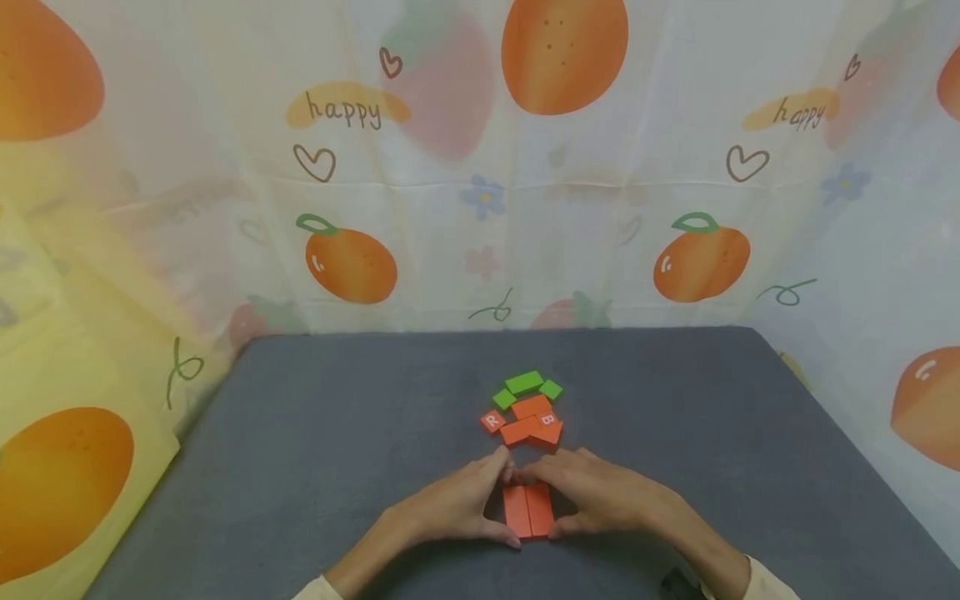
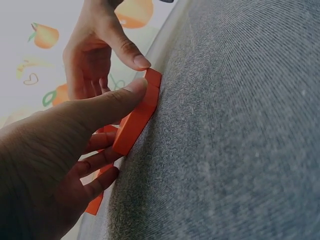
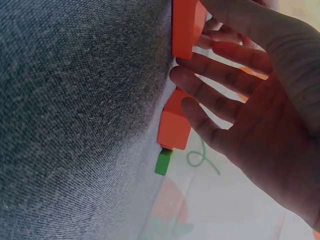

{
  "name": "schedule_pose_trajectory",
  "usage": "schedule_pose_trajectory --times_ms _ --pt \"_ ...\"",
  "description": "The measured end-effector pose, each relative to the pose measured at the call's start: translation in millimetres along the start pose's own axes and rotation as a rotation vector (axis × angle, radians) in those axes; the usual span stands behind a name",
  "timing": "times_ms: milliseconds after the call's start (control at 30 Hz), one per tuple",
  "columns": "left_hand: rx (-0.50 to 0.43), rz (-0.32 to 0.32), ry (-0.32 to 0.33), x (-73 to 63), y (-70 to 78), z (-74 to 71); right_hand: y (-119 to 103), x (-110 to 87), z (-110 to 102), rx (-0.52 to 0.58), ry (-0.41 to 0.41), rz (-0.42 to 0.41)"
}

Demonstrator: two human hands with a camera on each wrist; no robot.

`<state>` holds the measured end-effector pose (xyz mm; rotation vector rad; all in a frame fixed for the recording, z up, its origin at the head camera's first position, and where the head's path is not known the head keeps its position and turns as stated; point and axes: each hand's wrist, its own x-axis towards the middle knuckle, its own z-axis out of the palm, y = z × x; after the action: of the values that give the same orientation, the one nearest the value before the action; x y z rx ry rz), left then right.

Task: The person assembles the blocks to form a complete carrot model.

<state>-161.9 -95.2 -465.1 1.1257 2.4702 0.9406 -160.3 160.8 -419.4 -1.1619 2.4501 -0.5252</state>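
Note:
Two flat orange blocks lie side by side on the grey table, the left block point(image 1: 517, 512) against the right block point(image 1: 540, 510). My left hand point(image 1: 461, 500) pinches the left one between a thumb at its near corner and fingers at its far end. On the other side, my right hand point(image 1: 603, 493) holds the right one the same way, thumb at the near right corner. The index fingertips of both hands come together just beyond the blocks. In the left wrist view the left thumb presses on the side of an orange block point(image 2: 135, 124).
Beyond the hands sits a cluster of orange blocks, including one marked R point(image 1: 492, 422) and one marked B point(image 1: 549, 422). Behind it are a long green block point(image 1: 523, 383) and two small green ones. A fruit-patterned cloth point(image 1: 525, 250) hangs behind the grey tabletop point(image 1: 315, 417).

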Motion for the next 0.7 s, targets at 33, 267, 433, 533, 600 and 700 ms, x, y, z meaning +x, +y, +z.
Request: schedule_pose_trajectory --times_ms 33,267,433,533,600,700 --pt "0.000 -0.001 -0.003 -0.2 0.1 0.1 0 0.0 0 -0.001 -0.002 0.001" --pt "0.110 0.040 0.004 -15.0 1.2 -2.9 2 0.4 -13 -0.054 0.012 0.000" --pt "0.231 0.169 -0.049 -32.7 4.3 -5.2 7 12.0 -35 -0.074 0.127 0.040" --pt "0.295 0.257 -0.124 -37.1 7.4 -3.4 11 27.1 -47 -0.113 0.234 0.084" --pt "0.321 0.299 -0.157 -36.8 9.0 -1.4 13 39.8 -51 -0.157 0.272 0.134" --pt "0.341 0.321 -0.201 -34.2 10.7 1.1 17 59.5 -50 -0.221 0.258 0.204"
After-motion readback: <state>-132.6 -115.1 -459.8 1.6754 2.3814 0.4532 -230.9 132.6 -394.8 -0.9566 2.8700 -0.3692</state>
